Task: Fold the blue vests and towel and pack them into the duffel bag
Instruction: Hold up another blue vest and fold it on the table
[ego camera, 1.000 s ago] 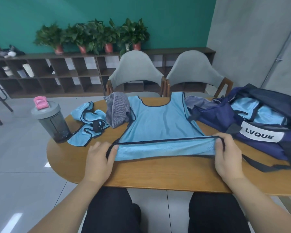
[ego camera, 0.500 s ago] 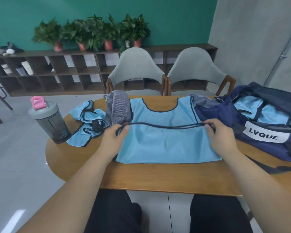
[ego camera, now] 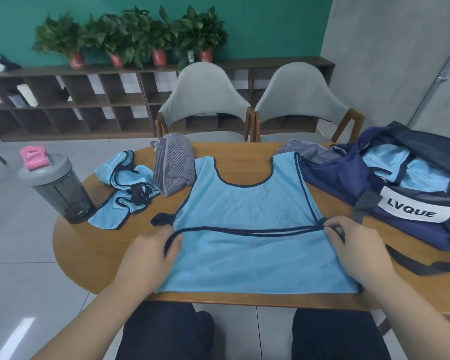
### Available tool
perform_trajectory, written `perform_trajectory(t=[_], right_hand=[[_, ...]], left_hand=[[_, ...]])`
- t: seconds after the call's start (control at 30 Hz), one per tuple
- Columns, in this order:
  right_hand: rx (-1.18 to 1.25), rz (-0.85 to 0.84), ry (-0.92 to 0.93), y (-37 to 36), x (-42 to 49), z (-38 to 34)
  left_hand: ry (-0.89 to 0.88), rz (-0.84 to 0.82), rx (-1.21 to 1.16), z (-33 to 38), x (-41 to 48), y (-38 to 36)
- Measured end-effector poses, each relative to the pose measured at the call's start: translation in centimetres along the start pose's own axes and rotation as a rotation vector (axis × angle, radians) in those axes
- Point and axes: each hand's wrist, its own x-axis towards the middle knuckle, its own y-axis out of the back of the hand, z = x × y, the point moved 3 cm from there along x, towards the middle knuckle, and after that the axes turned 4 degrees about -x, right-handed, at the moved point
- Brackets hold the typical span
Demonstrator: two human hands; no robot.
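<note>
A person is folding a blue vest on the table, centre frame.
The left hand and right hand are each pinching an end of its dark hem, grip clamped on the cloth, hem lying across the vest's middle. A striped towel and crumpled vest are lying upper left; the open duffel bag is sitting right.

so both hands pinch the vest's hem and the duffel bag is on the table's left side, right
No: the head view shows the duffel bag on the right side of the table. The left hand and right hand do pinch the vest at its hem.
</note>
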Motion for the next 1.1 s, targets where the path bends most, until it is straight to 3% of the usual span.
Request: perform_trajectory(t=[0.2,0.33,0.43,0.6,0.77,0.97,1.1], right_hand=[[0.131,0.141,0.009,1.6,4.8,-3.4],[0.168,-0.008,-0.137,-2.7,10.4,-3.2],[0.087,-0.129,-0.184,-5.5,10.1,-2.4],[0.029,0.093,-0.076,-5.3,6.0,-2.1],[0.011,0.03,-0.074,-3.7,3.5,-1.1],[0.085,0.042,0.04,-3.5,4.3,-2.1],[-0.019,-0.002,-0.043,-4.4,5.0,-1.0]], left_hand=[[0.313,0.133,-0.299,0.0,7.6,1.0],[0.491,0.049,-0.408,-2.2,12.0,-3.3],[0.434,-0.033,-0.255,-2.9,10.9,-5.7],[0.304,0.104,-0.214,-1.6,6.5,-5.2],[0.241,-0.012,-0.054,-0.4,3.4,-2.9],[0.329,-0.006,-0.268,0.4,5.7,-2.2],[0.261,0.009,-0.305,0.0,5.0,-4.2]])
